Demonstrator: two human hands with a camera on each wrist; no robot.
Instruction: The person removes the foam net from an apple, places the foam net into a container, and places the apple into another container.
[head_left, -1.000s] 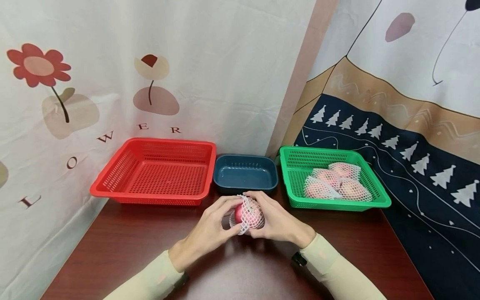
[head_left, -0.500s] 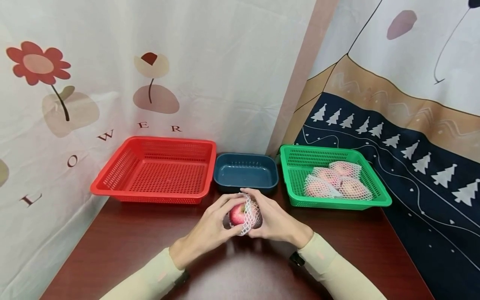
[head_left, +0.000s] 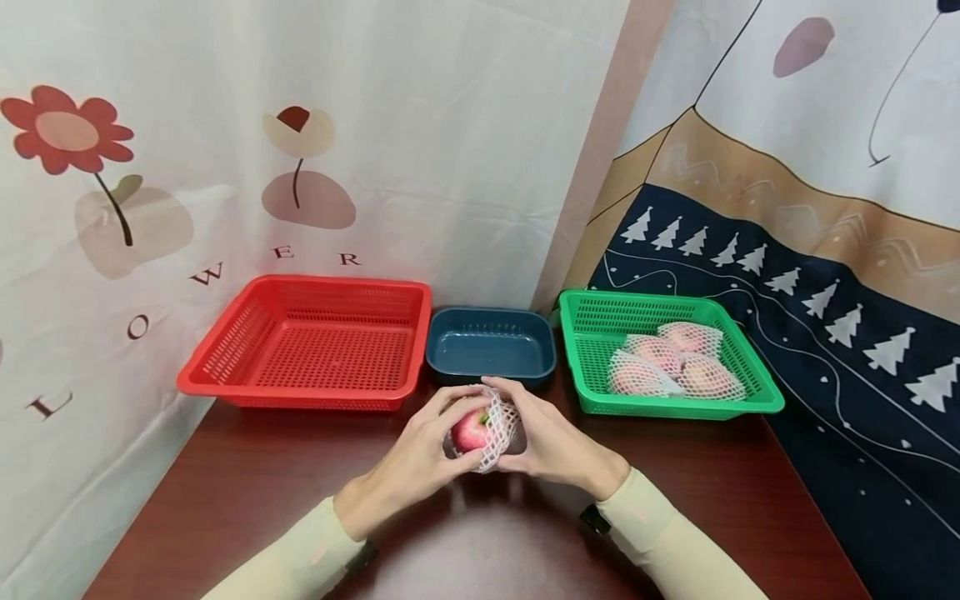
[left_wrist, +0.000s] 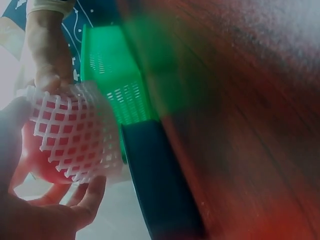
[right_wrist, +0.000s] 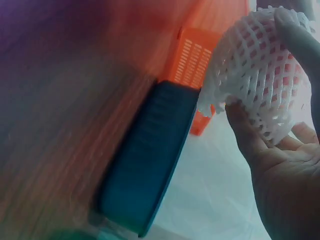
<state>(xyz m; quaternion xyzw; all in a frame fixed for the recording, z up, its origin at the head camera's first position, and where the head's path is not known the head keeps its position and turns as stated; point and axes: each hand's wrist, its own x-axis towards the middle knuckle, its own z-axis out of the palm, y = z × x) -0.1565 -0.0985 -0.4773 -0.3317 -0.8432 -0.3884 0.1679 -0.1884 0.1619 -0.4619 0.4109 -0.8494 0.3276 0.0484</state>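
Observation:
A red apple sits half inside a white foam fruit net, held over the table in front of the blue tray. Its bare side with the stem faces left in the head view. My left hand grips the apple from the left, thumb below and fingers above, close by the net's open edge. From the right, my right hand holds the net with curled fingers and thumb. In the left wrist view the mesh covers much of the apple. The right wrist view shows the net's loose end extending past my fingers.
At the back left stands a red basket with nothing in it. A dark blue tray stands in the middle. On the right, a green basket holds several netted fruits. Printed cloth hangs behind.
More of the apple's red skin and its stem now show on the left, as it has shifted out of the foam net. Both hands stay nearly in place.

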